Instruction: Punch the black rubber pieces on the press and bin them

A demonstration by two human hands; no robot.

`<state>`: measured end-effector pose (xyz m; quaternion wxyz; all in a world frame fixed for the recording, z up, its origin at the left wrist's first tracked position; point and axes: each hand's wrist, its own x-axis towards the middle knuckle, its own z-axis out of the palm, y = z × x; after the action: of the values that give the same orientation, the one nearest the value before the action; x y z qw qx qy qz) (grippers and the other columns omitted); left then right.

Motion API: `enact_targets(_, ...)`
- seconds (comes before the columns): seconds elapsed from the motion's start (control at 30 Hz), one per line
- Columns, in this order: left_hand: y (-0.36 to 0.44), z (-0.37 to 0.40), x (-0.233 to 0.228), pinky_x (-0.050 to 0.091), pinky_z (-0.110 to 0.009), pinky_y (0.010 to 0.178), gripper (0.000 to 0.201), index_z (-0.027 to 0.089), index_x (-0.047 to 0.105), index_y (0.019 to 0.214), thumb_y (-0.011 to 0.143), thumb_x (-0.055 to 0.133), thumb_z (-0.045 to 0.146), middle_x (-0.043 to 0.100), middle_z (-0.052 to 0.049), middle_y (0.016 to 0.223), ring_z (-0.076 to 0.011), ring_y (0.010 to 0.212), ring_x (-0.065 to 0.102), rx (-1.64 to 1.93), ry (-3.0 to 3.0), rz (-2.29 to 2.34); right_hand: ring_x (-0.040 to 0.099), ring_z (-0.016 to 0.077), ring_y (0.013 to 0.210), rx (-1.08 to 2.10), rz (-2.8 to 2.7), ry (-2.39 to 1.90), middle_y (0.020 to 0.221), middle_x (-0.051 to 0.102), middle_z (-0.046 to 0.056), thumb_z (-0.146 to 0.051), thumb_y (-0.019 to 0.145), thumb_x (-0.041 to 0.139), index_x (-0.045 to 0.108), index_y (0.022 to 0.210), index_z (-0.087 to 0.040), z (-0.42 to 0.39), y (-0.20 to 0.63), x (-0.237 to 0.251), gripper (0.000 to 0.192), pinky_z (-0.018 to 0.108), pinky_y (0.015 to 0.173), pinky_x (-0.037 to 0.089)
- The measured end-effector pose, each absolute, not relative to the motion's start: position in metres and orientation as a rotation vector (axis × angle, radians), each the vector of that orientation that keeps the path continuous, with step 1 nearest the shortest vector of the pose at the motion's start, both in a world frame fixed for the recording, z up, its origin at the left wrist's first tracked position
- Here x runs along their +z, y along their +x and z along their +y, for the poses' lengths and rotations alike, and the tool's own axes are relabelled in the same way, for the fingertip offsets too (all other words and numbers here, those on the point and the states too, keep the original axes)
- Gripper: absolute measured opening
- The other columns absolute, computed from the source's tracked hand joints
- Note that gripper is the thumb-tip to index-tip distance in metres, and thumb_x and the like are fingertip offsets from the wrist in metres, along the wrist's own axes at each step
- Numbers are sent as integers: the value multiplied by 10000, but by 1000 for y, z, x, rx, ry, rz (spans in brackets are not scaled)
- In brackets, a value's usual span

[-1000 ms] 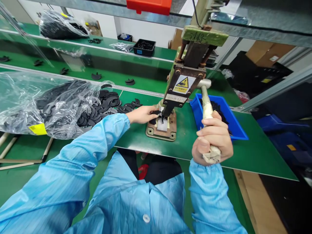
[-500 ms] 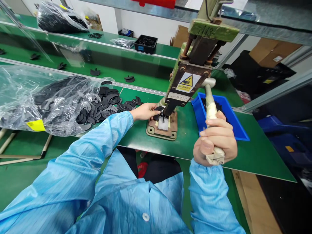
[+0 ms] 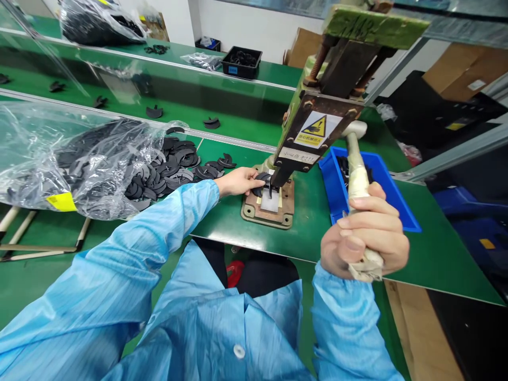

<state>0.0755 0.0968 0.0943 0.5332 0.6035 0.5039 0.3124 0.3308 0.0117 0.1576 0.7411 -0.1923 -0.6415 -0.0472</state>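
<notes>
My left hand (image 3: 243, 181) pinches a black curved plastic part (image 3: 260, 182) at the base of a green hand press (image 3: 301, 127). The part lies beside the press's ram (image 3: 281, 174), above a light block on the base plate (image 3: 250, 211); its far end is partly hidden. Closed around the wrapped lever handle (image 3: 358, 182) of the press is my right hand (image 3: 367, 235). To the left, a pile of similar black curved parts (image 3: 174, 164) spills from a clear plastic bag (image 3: 79, 159).
Behind the lever stands a blue bin (image 3: 391, 198) with black parts inside. Several curved parts lie spaced along the green strip behind the bench, one of them a dark piece (image 3: 211, 123). A black crate (image 3: 242, 62) and a full plastic bag (image 3: 99, 24) sit on the far shelf.
My right hand and the lever appear lower and further right, nearer to me. The view has shifted slightly. My left hand still holds the curved part at the press.
</notes>
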Motion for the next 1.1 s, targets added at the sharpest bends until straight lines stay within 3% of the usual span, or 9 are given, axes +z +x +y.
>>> enact_targets(0.3, 78, 107, 104, 256, -207, 414, 390, 168, 585, 671, 867, 883, 327, 546, 32, 544, -66, 405, 456, 564, 1313, 1317, 666, 188, 699, -153, -1280, -340, 544, 429, -49, -489, 901, 707, 489, 625, -255, 24, 323, 156, 423, 591, 968, 650)
enact_targets(0.5, 82, 110, 110, 240, -219, 404, 375, 165, 598, 658, 884, 862, 306, 577, 5, 528, -82, 390, 437, 508, 1218, 1379, 683, 185, 700, -142, -1270, -366, 548, 467, -48, -495, 895, 717, 451, 586, -244, 22, 323, 154, 478, 577, 971, 638)
enact_targets(0.6, 85, 106, 111, 247, -200, 393, 381, 161, 595, 668, 893, 861, 316, 592, 1, 527, -71, 378, 439, 512, 1183, 1377, 711, 181, 752, -116, -1289, -302, 607, 544, -52, -450, 887, 756, 584, 707, -245, 25, 325, 173, 323, 547, 975, 635)
enact_targets(0.67, 88, 101, 110, 279, -187, 388, 388, 162, 593, 688, 899, 863, 344, 592, 5, 513, -69, 369, 454, 554, 1164, 1384, 741, 200, 850, -94, -1339, -262, 747, 646, -27, -454, 879, 786, 707, 940, -235, 29, 327, 201, 241, 534, 980, 632)
enact_targets(0.73, 90, 94, 106, 328, -179, 394, 395, 167, 591, 714, 908, 859, 383, 581, 13, 488, -76, 365, 478, 616, 1149, 1380, 748, 211, 1010, -31, -1426, -256, 1034, 719, 28, -451, 897, 774, 726, 1217, -233, 33, 332, 235, 390, 514, 1023, 616)
enact_targets(0.8, 89, 86, 103, 361, -171, 403, 392, 174, 587, 742, 926, 841, 408, 579, 19, 483, -78, 373, 497, 691, 1138, 1344, 696, 226, 1276, 86, -1482, -294, 1351, 665, 48, -387, 934, 723, 674, 1377, -267, 39, 337, 263, 461, 466, 1126, 557)
enact_targets(0.87, 84, 76, 104, 371, -164, 408, 372, 179, 580, 765, 957, 810, 400, 590, 22, 501, -74, 389, 505, 765, 1145, 1298, 604, 246, 1451, 170, -1479, -373, 1488, 597, 46, -319, 959, 664, 634, 1425, -281, 43, 344, 271, 468, 422, 1157, 515)
enact_targets(0.97, 71, 52, 114, 386, -160, 422, 347, 183, 567, 779, 997, 760, 373, 594, 28, 527, -69, 417, 518, 849, 1192, 1257, 706, 227, 1278, 168, -1395, -530, 1383, 648, 102, -277, 940, 693, 628, 1387, -225, 45, 350, 234, 456, 384, 1043, 573)
enact_targets(1.1, 58, 9, 134, 401, -165, 443, 388, 183, 574, 799, 969, 774, 469, 596, 30, 558, -72, 454, 538, 881, 1239, 1115, 757, 140, 965, 519, -1462, -773, 1104, 740, 54, -275, 880, 792, 677, 1229, -206, 23, 335, 138, 374, 332, 940, 636)
